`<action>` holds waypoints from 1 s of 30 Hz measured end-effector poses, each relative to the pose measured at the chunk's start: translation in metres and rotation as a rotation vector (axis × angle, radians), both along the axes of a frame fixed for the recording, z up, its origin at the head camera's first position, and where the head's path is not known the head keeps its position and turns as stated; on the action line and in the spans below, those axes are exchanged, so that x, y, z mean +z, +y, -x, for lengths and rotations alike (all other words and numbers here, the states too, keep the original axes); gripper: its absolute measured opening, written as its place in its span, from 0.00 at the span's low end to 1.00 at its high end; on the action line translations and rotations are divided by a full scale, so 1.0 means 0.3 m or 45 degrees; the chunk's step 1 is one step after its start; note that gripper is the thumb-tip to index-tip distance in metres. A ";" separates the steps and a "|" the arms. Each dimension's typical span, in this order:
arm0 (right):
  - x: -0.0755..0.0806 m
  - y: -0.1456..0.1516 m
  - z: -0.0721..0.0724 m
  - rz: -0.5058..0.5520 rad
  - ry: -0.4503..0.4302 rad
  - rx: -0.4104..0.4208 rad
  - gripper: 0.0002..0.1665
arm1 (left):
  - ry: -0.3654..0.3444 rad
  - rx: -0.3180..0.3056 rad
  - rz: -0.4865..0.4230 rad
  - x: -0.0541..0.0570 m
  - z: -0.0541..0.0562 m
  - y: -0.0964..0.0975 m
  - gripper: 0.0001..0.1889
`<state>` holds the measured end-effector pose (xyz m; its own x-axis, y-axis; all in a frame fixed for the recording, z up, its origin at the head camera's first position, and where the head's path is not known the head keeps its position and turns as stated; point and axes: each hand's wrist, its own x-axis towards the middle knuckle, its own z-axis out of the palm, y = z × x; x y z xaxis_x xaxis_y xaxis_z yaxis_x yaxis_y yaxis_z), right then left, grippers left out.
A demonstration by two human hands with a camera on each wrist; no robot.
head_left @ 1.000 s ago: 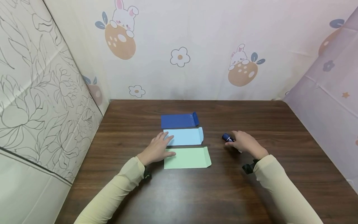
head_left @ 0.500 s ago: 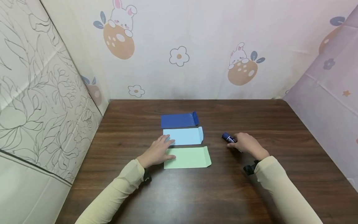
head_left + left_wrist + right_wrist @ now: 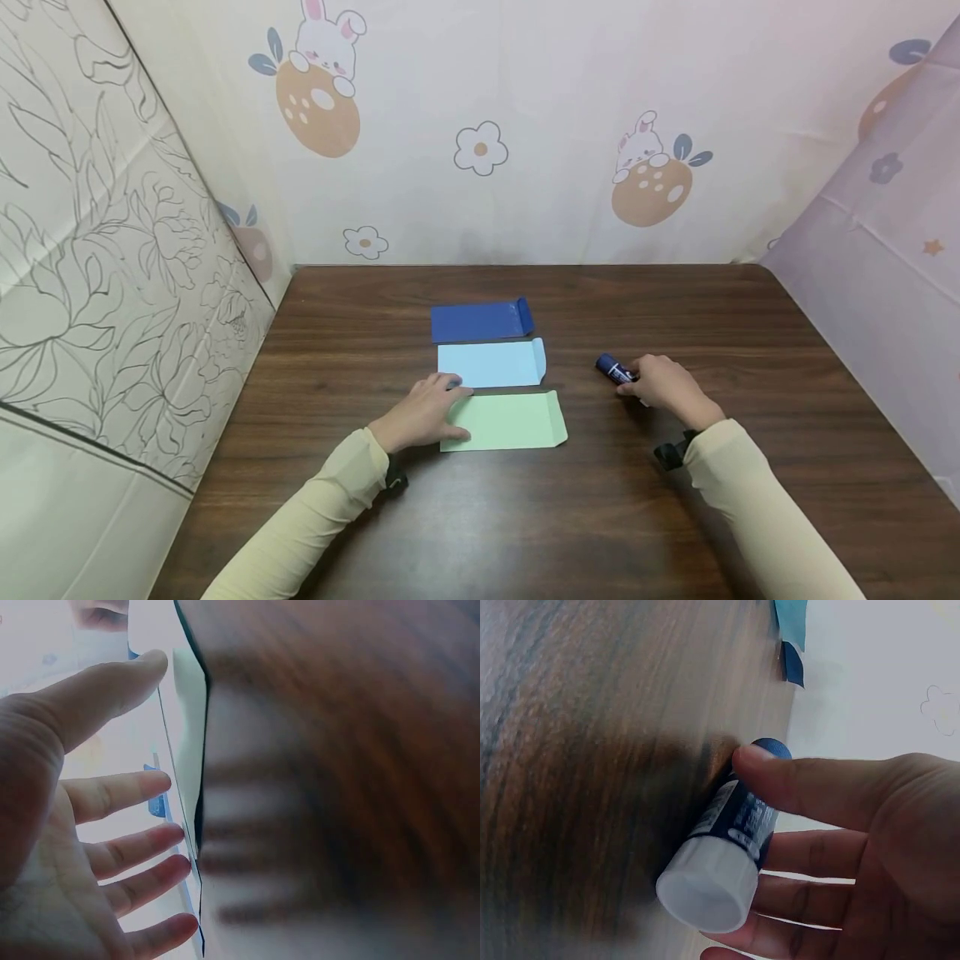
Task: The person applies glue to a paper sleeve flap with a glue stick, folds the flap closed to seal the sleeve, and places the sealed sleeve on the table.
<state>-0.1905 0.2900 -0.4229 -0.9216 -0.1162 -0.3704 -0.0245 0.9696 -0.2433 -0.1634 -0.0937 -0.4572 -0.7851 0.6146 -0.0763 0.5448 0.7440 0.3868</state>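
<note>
My left hand point(image 3: 420, 412) is spread over the left end of a pale green envelope point(image 3: 510, 423), thumb and forefinger reaching across its corner. In the left wrist view, its straight fingers point(image 3: 124, 796) are apart, with the tips near the green paper point(image 3: 191, 712). Above it lie a light blue envelope point(image 3: 495, 364) and a dark blue envelope point(image 3: 476, 323), flaps to the right. On the right, my right hand point(image 3: 667, 390) pinches a dark blue glue stick point(image 3: 611, 367) with a white end, thumb on one side and fingers on the other. The stick lies at a slant, close over the table.
The brown wooden table point(image 3: 510, 533) runs back to a patterned curtain point(image 3: 555, 192). A panel with line-drawn flowers point(image 3: 112, 250) flanks the left side, and a pale purple curtain point(image 3: 900, 250) the right. Each wrist wears a small black camera mount.
My left hand has slid slightly toward me, off the light blue envelope's corner. My right thumb and fingers have drawn closer around the glue stick, which has barely moved.
</note>
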 end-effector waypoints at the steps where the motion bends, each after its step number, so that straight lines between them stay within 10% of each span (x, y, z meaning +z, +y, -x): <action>1: 0.001 -0.001 0.000 0.001 0.002 -0.001 0.33 | 0.007 0.000 0.003 0.000 0.000 0.000 0.35; 30: -0.013 0.010 -0.001 0.020 0.049 0.009 0.29 | 0.080 -0.006 0.013 0.008 -0.012 0.008 0.28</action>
<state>-0.1902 0.2932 -0.4269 -0.9343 -0.1282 -0.3325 -0.0410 0.9655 -0.2570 -0.1599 -0.0911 -0.4549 -0.7856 0.6178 -0.0330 0.5715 0.7451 0.3439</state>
